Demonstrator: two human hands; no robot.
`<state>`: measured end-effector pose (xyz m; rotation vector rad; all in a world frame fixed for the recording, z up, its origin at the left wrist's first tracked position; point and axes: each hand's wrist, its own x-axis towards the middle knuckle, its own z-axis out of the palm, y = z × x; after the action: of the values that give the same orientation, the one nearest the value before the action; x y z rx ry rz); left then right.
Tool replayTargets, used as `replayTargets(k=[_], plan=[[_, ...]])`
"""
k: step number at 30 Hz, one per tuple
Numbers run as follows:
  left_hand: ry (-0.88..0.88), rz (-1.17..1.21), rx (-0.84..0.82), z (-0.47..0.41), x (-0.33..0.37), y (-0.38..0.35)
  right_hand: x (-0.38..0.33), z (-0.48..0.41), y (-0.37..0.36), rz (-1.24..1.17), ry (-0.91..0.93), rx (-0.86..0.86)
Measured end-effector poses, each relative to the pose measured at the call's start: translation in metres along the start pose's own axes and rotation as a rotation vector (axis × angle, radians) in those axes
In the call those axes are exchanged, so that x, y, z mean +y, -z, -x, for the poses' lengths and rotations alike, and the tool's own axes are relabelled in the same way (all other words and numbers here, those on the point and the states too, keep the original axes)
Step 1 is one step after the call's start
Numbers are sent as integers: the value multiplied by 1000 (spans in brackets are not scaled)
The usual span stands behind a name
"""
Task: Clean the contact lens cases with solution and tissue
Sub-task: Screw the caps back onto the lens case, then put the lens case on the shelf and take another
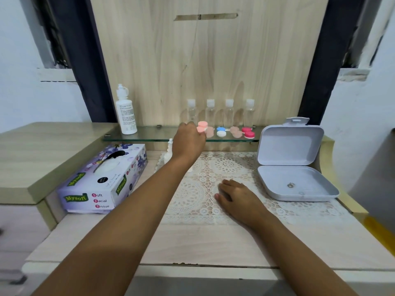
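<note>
The left hand [188, 142] reaches to a glass shelf [149, 136], and its back hides the fingertips. A small white object [168, 151] behind the left wrist is mostly covered and cannot be identified. Two small items inside an open white box [295, 165] are too small to make out.

A pale wood surface [192, 238] carries a white lace mat [213, 174]. A purple flowered tissue box [102, 180] lies at the left and the hinged white box at the right, its lid standing up. The shelf sits just above the back of the surface, against a light wood panel [213, 60] that has dark strips and white walls to either side. A white solution bottle [126, 112] stands at the left end of the shelf. Four small clear bottles [210, 112] line its back, with contact lens cases in front: a pink case [202, 125], a blue and white case [221, 131], a red case [248, 132] and pale ones between them.

The left hand's grip is curled at the pink case and covers part of it, but whether the fingers have hold of it cannot be told. The right hand [237, 197] rests palm down on the lace mat, fingers loosely bent, holding nothing.
</note>
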<state>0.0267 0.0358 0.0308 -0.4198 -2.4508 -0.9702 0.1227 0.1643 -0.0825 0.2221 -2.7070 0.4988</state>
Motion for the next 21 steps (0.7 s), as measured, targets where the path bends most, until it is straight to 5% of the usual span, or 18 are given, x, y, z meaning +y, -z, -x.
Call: replayTargets(k=[10,21], plan=[[113,-143,-88,-17,-9,-15,3,0,-3,-36,21,54],[4,-138,-24,-13,-2,-23,5,-1,-5,-31,42,68]])
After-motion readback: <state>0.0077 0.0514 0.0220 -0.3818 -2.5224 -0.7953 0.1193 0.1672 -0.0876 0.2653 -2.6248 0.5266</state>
